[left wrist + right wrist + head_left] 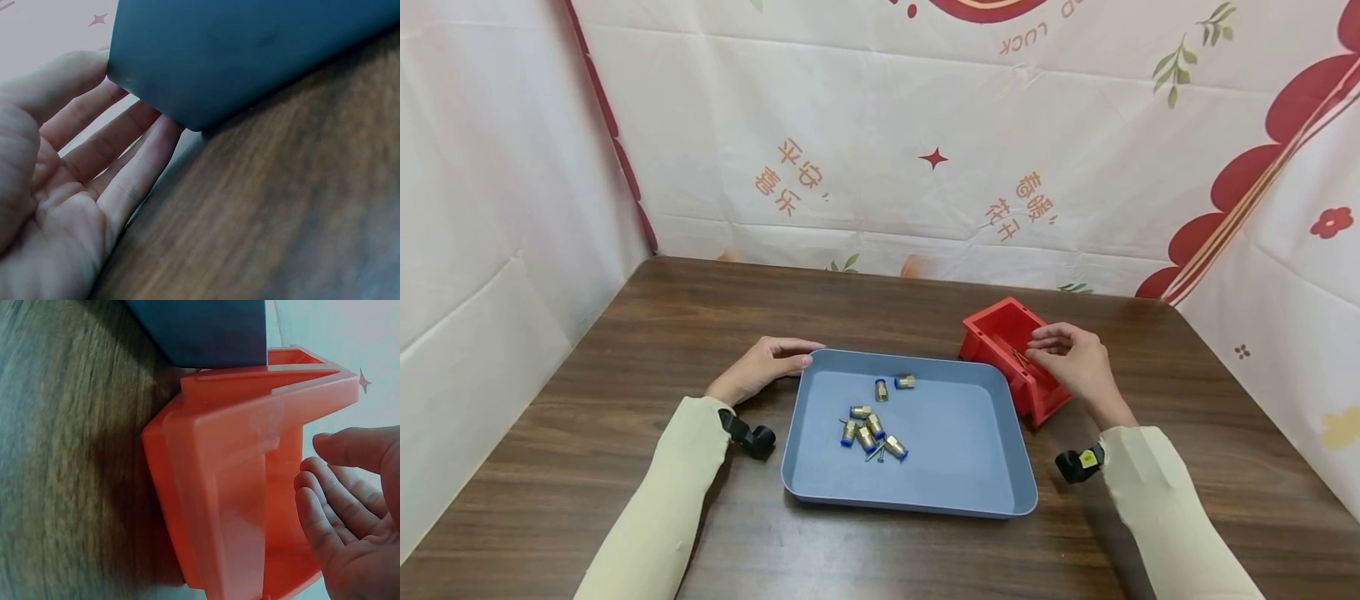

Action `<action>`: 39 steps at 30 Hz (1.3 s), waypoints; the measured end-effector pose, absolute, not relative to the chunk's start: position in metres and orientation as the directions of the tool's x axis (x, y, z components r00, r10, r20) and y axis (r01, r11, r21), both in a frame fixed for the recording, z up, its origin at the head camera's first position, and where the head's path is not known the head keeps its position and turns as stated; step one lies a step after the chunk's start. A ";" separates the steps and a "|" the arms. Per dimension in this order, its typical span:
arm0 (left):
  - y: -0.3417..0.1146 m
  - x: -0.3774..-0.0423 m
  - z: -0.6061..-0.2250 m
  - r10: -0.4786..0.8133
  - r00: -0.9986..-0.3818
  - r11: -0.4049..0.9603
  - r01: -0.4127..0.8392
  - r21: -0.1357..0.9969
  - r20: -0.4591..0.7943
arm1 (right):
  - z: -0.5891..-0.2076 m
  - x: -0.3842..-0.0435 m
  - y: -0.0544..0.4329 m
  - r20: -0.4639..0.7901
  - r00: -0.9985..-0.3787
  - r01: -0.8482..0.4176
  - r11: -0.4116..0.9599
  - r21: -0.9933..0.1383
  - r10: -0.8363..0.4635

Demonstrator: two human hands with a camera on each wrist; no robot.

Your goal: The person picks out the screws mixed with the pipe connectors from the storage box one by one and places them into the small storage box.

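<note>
A blue-grey tray (955, 442) holds several brass push-in fittings (895, 447) with blue collars and a few screws (881, 454). My left hand (767, 364) touches the tray's far left corner from outside, its fingers nearly straight; the left wrist view shows the thumb against the edge. Over a red plastic bin (1037, 392), to the tray's right, hovers my right hand (1078, 362). Its fingers are loosely bent, and a gap shows between thumb and fingertips (306, 481) with nothing in it. Below them, a few screws (1021, 357) appear inside the bin.
The dark wooden table (625, 400) carries the tray and bin, which stand close together. A printed white cloth (880, 150) hangs behind the table and along both sides. Black wrist cameras (752, 437) are strapped at both sleeves.
</note>
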State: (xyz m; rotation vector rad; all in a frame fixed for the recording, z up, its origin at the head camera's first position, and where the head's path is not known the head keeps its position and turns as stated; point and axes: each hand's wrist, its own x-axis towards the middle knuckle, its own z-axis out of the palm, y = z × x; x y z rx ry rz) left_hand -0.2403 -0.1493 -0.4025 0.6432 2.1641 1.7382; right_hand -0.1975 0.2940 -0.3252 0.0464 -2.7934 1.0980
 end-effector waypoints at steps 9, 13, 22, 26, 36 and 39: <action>-0.149 -0.240 -0.402 0.514 -0.856 0.163 0.159 0.974 0.054 | -0.319 -0.197 0.292 0.131 -0.991 -0.083 0.727 -0.681 0.009; -0.149 -0.241 -0.400 0.504 -0.862 0.169 0.160 0.973 0.054 | -0.316 -0.200 0.290 0.150 -0.989 -0.100 0.737 -0.669 0.002; -0.148 -0.240 -0.401 0.502 -0.863 0.181 0.170 0.969 0.057 | -0.302 -0.200 0.274 0.217 -0.975 -0.169 0.751 -0.638 -0.035; -0.148 -0.239 -0.402 0.494 -0.868 0.184 0.159 0.970 0.049 | -0.299 -0.200 0.259 0.249 -0.965 -0.222 0.741 -0.633 -0.077; -0.148 -0.240 -0.402 0.499 -0.865 0.185 0.170 0.968 0.057 | -0.306 -0.203 0.225 0.248 -0.958 -0.276 0.691 -0.668 -0.142; -0.148 -0.240 -0.403 0.500 -0.865 0.187 0.167 0.968 0.052 | -0.311 -0.203 0.217 0.240 -0.957 -0.287 0.664 -0.690 -0.164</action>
